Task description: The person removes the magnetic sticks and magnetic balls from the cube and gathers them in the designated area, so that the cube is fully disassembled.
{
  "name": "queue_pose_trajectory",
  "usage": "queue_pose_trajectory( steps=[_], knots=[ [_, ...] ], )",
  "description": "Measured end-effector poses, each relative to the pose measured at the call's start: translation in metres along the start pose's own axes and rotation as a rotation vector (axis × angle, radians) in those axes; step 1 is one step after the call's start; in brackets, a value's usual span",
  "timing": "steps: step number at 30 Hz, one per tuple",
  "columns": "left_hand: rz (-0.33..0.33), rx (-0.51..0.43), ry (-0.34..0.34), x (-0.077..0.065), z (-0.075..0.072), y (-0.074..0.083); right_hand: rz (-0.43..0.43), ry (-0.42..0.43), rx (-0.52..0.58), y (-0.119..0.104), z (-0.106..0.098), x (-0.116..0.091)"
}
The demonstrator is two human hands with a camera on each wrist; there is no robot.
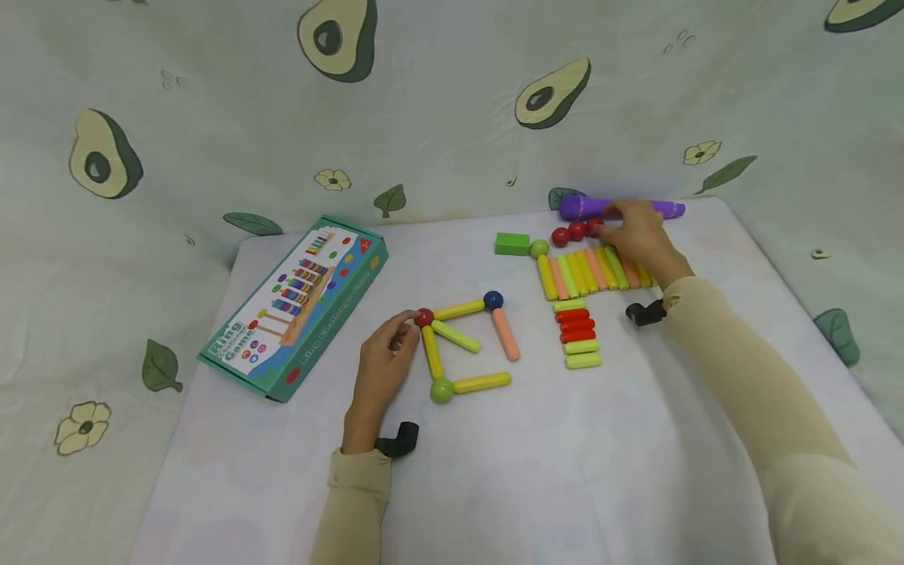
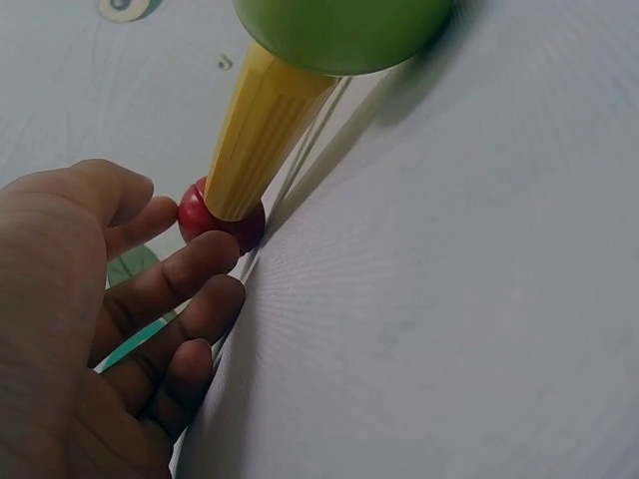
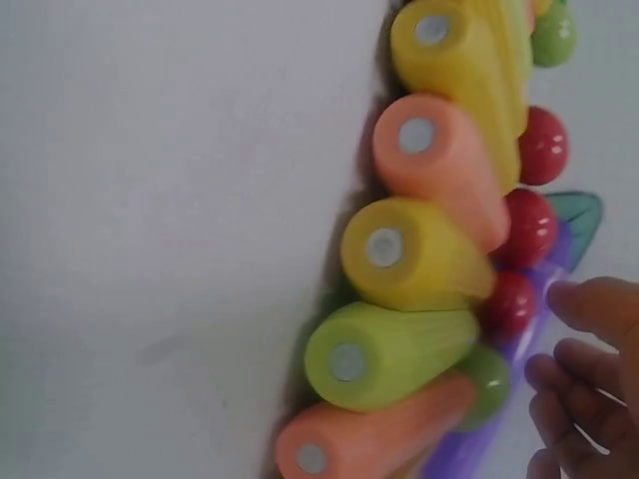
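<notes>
My left hand (image 1: 384, 357) is at a red ball (image 1: 424, 318), its fingertips touching the ball's side in the left wrist view. From that ball run yellow sticks (image 1: 432, 353) and a short lime stick (image 1: 455, 336). A dark blue ball (image 1: 493, 300) and a green ball (image 1: 442, 391) mark other corners, with a peach stick (image 1: 505, 334) below the blue one. My right hand (image 1: 639, 235) hovers over a stick row, by several balls; no ball shows between its fingers in the right wrist view. Its thumb is nearest a red ball (image 3: 509, 305), beside a green ball (image 3: 486, 387).
A purple microphone-shaped toy (image 1: 582, 207) lies behind the right hand. Yellow, peach and lime sticks (image 1: 565, 276) form a row, with shorter red and lime sticks (image 1: 579, 336) in front. A green block (image 1: 512, 244) lies left of them. A boxed game (image 1: 297, 306) lies at the left.
</notes>
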State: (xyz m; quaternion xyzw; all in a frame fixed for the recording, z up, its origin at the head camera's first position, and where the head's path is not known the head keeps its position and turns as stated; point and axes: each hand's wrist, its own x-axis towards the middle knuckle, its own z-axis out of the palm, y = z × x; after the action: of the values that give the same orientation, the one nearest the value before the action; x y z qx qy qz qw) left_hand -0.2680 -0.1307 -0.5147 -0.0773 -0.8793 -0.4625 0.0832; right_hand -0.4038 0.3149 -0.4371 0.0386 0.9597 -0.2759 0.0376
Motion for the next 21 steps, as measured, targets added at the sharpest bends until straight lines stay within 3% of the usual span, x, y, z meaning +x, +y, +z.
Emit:
queue_pose_trajectory(
  steps=[6,13,18,21],
  knots=[
    [0.01,-0.009,0.002,0.001,0.0,-0.001,-0.153,0.034,-0.023,-0.028,0.006,-0.043],
    [0.04,-0.014,-0.026,0.002,-0.005,0.003,-0.492,0.059,0.033,-0.066,0.037,-0.113],
    [0.053,-0.014,-0.069,-0.007,-0.004,0.005,-0.709,0.002,0.074,-0.087,0.064,-0.154],
    [0.059,-0.001,-0.094,-0.017,-0.006,0.005,-0.78,-0.035,0.064,-0.096,0.082,-0.169]
  ],
)
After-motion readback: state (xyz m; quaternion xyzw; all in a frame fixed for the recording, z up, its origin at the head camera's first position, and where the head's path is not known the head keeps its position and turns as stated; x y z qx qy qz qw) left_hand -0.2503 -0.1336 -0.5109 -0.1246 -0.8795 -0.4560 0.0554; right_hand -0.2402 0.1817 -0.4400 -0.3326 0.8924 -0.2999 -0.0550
